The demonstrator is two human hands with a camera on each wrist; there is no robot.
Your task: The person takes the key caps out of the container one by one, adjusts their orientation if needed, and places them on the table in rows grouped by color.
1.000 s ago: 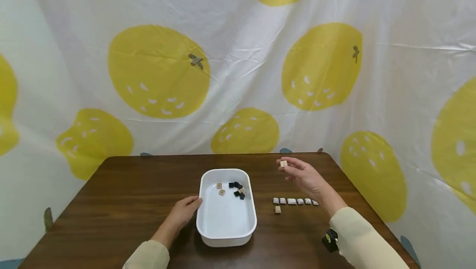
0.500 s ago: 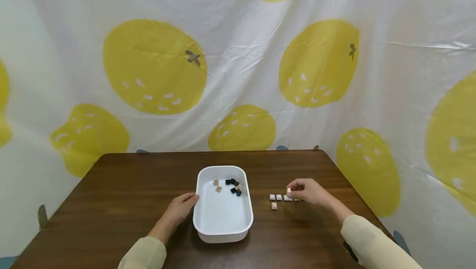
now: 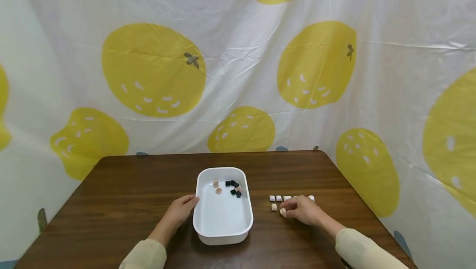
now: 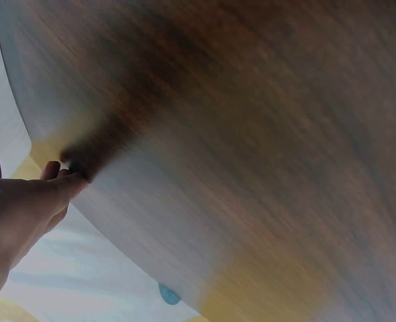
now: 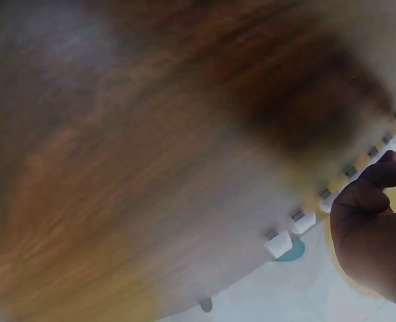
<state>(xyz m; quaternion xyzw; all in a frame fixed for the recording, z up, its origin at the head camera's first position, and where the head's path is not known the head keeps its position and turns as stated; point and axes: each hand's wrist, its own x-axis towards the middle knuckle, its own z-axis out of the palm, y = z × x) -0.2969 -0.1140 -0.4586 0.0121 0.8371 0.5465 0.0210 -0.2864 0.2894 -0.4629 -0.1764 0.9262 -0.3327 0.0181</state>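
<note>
My left hand [image 3: 180, 211] holds the left rim of a white plastic tub [image 3: 223, 220], its fingertips right at the edge. Between the thumb and fingers of my right hand [image 3: 304, 211] is a small cream keycap [image 3: 283, 211], pinched low over the table. Just left of it stands another cream keycap [image 3: 274, 207]. Behind these runs a row of white keycaps [image 3: 272, 198], partly hidden by the right hand. The right wrist view shows the same row of white keycaps [image 5: 278, 243] beside the curled fingers.
Inside the tub, toward its far end, lie several black keycaps [image 3: 228, 183] and a few cream keycaps [image 3: 218, 191]. Everything stands on a dark wooden table [image 3: 141, 182]. A lemon-print curtain [image 3: 238, 74] hangs behind it and along the right side.
My right hand has come down from above the table with the cream keycap, then leftward and nearer, to beside the other cream keycap. The left hand keeps its place on the tub.
</note>
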